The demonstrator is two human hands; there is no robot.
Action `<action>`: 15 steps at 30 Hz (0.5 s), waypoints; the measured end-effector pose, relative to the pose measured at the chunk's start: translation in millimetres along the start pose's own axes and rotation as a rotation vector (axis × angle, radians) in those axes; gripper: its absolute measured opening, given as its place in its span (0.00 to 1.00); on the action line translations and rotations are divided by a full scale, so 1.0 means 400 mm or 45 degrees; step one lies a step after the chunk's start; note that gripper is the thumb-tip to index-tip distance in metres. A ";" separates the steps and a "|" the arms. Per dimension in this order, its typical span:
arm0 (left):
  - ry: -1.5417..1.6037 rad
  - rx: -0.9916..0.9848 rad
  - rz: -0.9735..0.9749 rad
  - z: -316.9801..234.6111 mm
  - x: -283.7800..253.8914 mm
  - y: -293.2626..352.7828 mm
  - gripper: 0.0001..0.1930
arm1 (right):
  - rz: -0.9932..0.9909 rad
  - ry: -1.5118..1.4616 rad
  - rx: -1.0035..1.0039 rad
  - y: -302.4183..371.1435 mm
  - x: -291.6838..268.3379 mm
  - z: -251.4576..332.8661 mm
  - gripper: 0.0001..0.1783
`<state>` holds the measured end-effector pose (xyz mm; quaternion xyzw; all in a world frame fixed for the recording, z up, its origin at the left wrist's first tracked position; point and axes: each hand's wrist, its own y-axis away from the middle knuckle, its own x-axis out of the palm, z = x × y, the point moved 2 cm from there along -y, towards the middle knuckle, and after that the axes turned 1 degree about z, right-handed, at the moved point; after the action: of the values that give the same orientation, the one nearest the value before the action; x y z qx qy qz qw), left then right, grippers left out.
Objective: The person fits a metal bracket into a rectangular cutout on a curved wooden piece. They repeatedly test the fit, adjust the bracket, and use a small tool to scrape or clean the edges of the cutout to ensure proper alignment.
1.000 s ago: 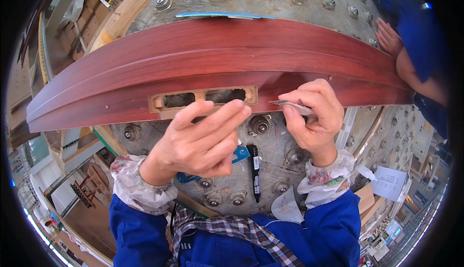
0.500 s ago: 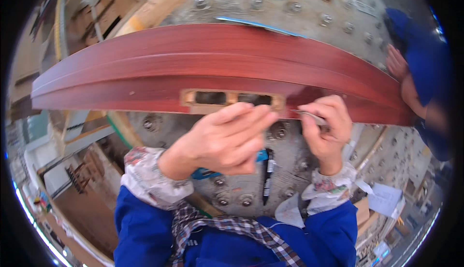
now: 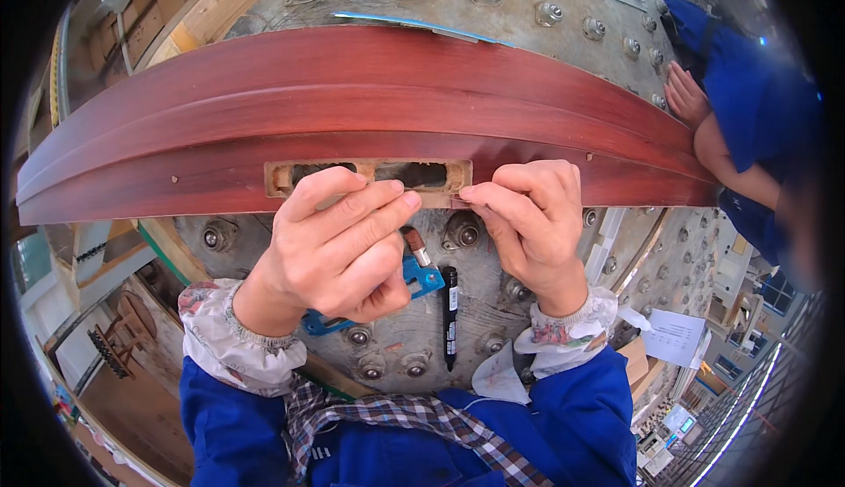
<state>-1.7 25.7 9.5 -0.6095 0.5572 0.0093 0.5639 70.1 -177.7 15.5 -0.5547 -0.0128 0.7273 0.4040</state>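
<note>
Forearms (image 3: 242, 337) extended forward, hands angled inward. Left hand (image 3: 339, 254) turned back upward, several fingers stretched rightward. Right hand (image 3: 532, 218) closed in pinch, thumb beneath bent fingers.

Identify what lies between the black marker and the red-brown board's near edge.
In the head view, a metal ball roller sits between the top end of the black marker and the red-brown board.

Gap between left hand (image 3: 339, 254) and right hand (image 3: 532, 223)
</note>
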 end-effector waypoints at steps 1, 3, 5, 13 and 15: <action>0.003 -0.006 0.002 0.000 0.001 0.001 0.03 | 0.001 0.016 -0.009 0.003 0.002 -0.001 0.17; 0.014 -0.018 -0.002 0.001 0.001 0.003 0.03 | -0.004 0.024 -0.017 0.006 0.005 -0.004 0.17; 0.020 -0.024 -0.003 0.002 0.002 0.003 0.03 | -0.002 0.042 -0.039 0.007 0.006 -0.003 0.17; 0.058 -0.066 0.062 0.000 -0.004 0.012 0.05 | 0.117 0.036 -0.051 -0.007 -0.016 0.008 0.13; 0.057 -0.065 0.063 -0.001 -0.002 0.011 0.05 | 0.074 -0.023 -0.019 -0.002 -0.013 0.002 0.13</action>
<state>-5.2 27.2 7.3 -0.6097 0.5842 0.0240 0.5352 70.2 -180.1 20.4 -0.5511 -0.0056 0.7437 0.3783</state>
